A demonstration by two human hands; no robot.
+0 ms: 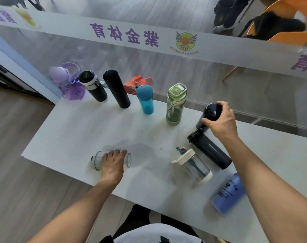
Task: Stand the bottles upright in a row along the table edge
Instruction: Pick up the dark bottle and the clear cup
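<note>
Several bottles stand upright along the far table edge: a purple bottle [68, 83], a black-and-silver flask [93, 86], a tall black flask [116, 88], a teal bottle [145, 99] and a green bottle [175, 104]. My right hand [221, 120] is shut on the top of a dark bottle [209, 113], upright at the right end of that row. My left hand [113, 163] lies over a clear bottle [129, 159] lying on its side near the front edge, fingers curled around it.
On the white table [70, 130] at the right lie a dark tumbler [209, 149], a clear bottle with a cream lid [193, 165] and a blue bottle [228, 193]. A glass partition [149, 58] rises right behind the row. A red bag [137, 83] lies behind it.
</note>
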